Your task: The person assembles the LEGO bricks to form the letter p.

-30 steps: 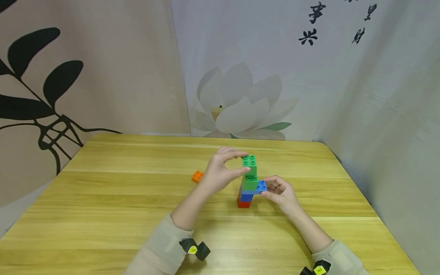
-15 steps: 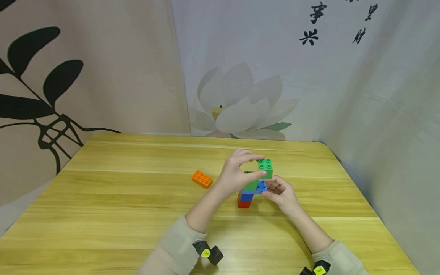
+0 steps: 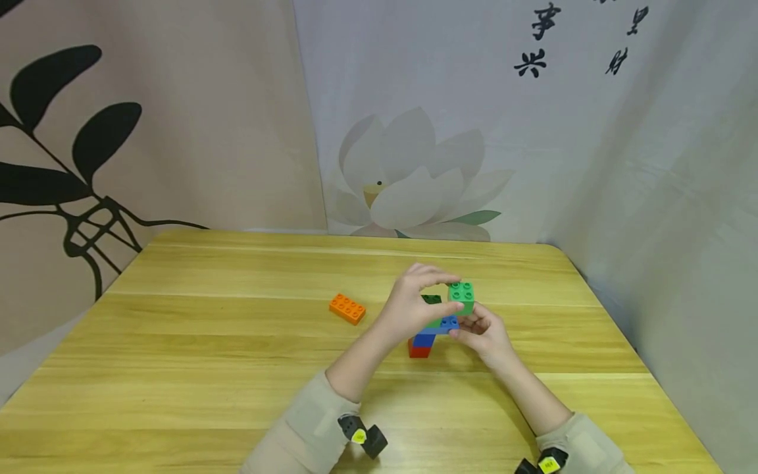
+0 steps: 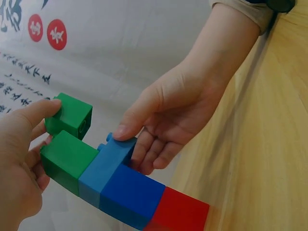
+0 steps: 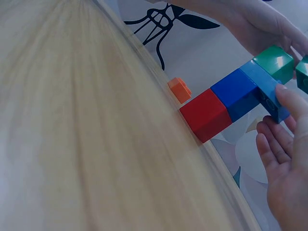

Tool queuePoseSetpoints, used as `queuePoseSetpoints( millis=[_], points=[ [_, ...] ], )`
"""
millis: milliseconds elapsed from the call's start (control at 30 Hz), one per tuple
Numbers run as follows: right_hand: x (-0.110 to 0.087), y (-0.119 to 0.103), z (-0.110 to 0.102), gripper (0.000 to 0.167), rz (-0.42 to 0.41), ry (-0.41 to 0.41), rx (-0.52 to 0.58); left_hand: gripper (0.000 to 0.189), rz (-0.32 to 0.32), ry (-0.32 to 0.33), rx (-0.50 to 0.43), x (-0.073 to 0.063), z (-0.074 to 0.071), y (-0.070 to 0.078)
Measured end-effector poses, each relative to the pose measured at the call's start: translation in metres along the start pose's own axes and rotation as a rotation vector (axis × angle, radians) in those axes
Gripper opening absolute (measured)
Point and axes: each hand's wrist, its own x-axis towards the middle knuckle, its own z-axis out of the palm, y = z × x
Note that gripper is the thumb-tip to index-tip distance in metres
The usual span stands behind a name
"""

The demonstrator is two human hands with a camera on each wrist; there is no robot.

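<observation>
Here's the left hand point(image 3: 408, 301), its grip pinching a green block point(image 3: 461, 293) between thumb and fingers, just above the light blue block point(image 4: 107, 161) and clear of it. The right hand point(image 3: 487, 336) pinches that blue overhang (the red block point(image 3: 420, 349) sits lowest, on the surface point(image 3: 177, 362)). The green piece looks light, stiff, smooth, hardly fragile; opposite side walls should offer the surest hold.
</observation>
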Motion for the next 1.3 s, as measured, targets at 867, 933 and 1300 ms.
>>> queuePoseSetpoints(
  millis=[867,933,1300],
  points=[
    [-0.0002,0.0016,-0.0003,0.041,0.018,-0.003,0.002,0.037,-0.08,-0.053,0.091,-0.0046,0.0092,-0.0078],
    [-0.0002,0.0014,-0.0002,0.04,0.021,-0.002,0.005,0.037,-0.079,-0.054,0.095,-0.0051,0.0093,-0.0075],
    [-0.0012,0.0002,-0.0009,0.037,0.029,-0.013,0.021,0.037,-0.088,-0.067,0.106,-0.005,0.0097,-0.0082]
  ],
)
